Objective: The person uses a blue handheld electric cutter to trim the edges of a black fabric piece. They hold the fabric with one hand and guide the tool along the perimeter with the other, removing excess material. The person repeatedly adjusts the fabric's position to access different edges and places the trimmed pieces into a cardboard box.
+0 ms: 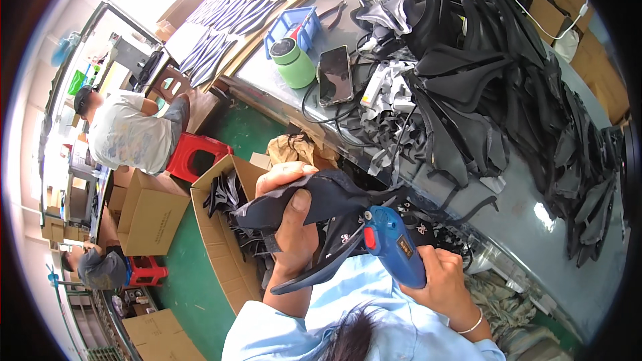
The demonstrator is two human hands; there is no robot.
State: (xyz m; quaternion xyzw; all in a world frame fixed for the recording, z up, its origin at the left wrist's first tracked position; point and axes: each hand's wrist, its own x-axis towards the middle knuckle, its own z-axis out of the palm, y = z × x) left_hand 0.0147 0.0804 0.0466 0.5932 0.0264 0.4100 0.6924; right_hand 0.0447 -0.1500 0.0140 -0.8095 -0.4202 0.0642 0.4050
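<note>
A: Black piece (284, 207), where?

B: Just below centre of frame, held up, not laid on the table (508, 224).

A: Grip?

B: Left hand (294, 244) clamped on the piece: thumb on the near face, other fingers over the top edge. Right hand (445, 284) wrapped round the handle of the blue tool (396, 247). Finger on a trigger? Can't tell.

A: Tool touching?

B: Head just beside the right end of the piece. Contact: can't tell from this angle.

A: How to do it well?

B: Judgement only: support the piece near the head, thumb out of line. Draw the edge taut to avoid a fold. Bring the tool in square, no forcing. Watch the hanging curved part for snags.

A: Surface?

B: Grey, shiny, right side of frame. Black parts (461, 77) heaped upper right. Phone (336, 83), green jar (293, 65), blue bin (307, 23) upper centre. Grey strips (237, 13) in rows, upper left.

A: Room?

B: Green floor (175, 294), lower left. Open carton (226, 261) near the left hand. Two people (134, 134) far left, red stool (197, 157) with the upper one.
</note>
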